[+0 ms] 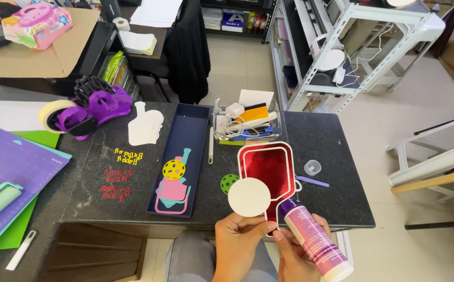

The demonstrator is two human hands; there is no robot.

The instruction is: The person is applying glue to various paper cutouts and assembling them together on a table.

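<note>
My left hand [240,237] holds a paddle-shaped cutout [268,167], shiny red inside a white rim, by its lower end, with a cream paper circle [249,197] pinched on top of it. My right hand [297,250] grips a purple and white glue tube [313,237], its tip touching the cutout's lower right edge. Both hands hover at the front edge of the dark speckled table [331,141], above my knee.
A navy box lid [198,125] holds paddle and ball cutouts. On the table lie a green perforated ball cutout [229,184], red and yellow paper letters [117,177], a cream cutout [144,125], a purple tape dispenser [88,109], a clear tool box [245,124], a small cap [312,167] and cutting mats [7,172].
</note>
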